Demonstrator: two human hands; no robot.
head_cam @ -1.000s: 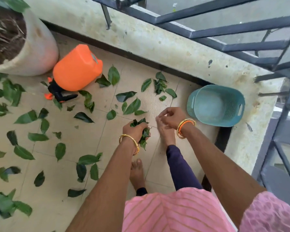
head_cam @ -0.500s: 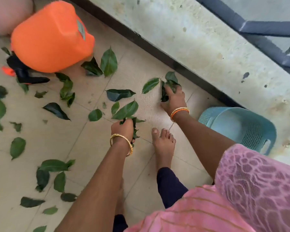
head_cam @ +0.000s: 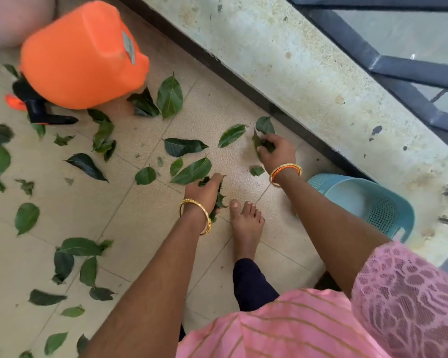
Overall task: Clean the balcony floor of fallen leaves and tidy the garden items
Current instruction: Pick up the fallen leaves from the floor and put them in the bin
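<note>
Two hands gather leaves beside one teal basket point(head_cam: 367, 202): the left hand point(head_cam: 204, 193) clutches a bunch, the right hand point(head_cam: 277, 151) grips several near the wall. One orange sprayer point(head_cam: 80, 55) lies beyond.

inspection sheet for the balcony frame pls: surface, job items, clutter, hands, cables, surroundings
Surface: beige tiled floor, many green leaves scattered on it.
Job's things: loose leaves; teal basket beside the ledge, no leaves visible in the part seen.
Clutter: orange sprayer lying on its side; pale planter at the top-left corner.
Hands: left hand grips a leaf bunch; right hand grips leaves near the ledge.
Cables: nothing seen.
Surroundings: stained concrete ledge, dark metal railing; bare foot on the tiles.
</note>
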